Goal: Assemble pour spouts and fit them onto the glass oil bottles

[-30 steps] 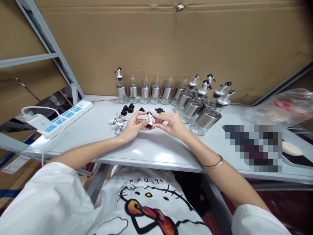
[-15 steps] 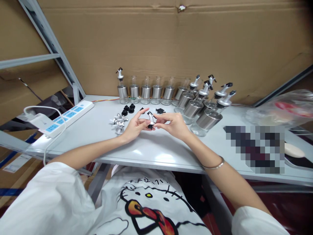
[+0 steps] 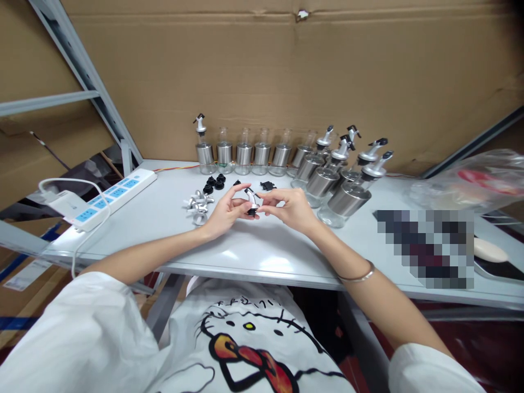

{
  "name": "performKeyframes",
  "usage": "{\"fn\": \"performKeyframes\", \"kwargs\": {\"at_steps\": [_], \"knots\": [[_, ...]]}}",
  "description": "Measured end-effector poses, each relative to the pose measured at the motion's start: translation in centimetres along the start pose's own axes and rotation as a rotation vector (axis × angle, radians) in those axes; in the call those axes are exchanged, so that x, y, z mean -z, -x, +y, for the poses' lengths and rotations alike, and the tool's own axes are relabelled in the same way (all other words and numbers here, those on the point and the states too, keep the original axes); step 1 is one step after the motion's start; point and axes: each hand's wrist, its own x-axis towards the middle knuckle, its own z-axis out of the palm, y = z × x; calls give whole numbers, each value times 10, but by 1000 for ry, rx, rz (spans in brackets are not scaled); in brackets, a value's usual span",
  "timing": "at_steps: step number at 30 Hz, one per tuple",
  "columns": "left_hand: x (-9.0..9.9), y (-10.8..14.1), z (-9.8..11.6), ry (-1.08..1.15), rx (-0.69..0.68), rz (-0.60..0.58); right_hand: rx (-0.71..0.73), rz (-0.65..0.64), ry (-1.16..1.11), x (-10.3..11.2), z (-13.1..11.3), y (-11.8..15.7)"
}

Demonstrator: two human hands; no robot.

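A silver pour spout [image 3: 252,198] with a black flap on top and a black stopper below is upright between both hands, just above the table. My left hand [image 3: 223,215] pinches its collar with the thumb, the index finger reaching over near the flap. My right hand [image 3: 290,207] closes on it from the other side, index finger at the flap and thumb by the stopper. Left of the hands lie several black stoppers [image 3: 214,183] and several silver spout bodies [image 3: 198,204]. Small black flaps [image 3: 268,186] lie behind my right hand.
Several glass bottles with steel sleeves [image 3: 244,154] line the back of the table. Bottles fitted with spouts [image 3: 349,202] crowd the right. A white power strip [image 3: 117,197] lies left, a clear plastic bag [image 3: 454,180] right. Cardboard [image 3: 262,71] rises behind.
My left index finger has come down slightly closer to the spout's flap. Both hands keep hold of the spout in about the same place.
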Motion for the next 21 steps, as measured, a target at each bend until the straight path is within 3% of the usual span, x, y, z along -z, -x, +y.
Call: {"fn": "performKeyframes", "kwargs": {"at_steps": [21], "knots": [[-3,1,5,6,9,21,63,-33,4,-1,0,0]]}}
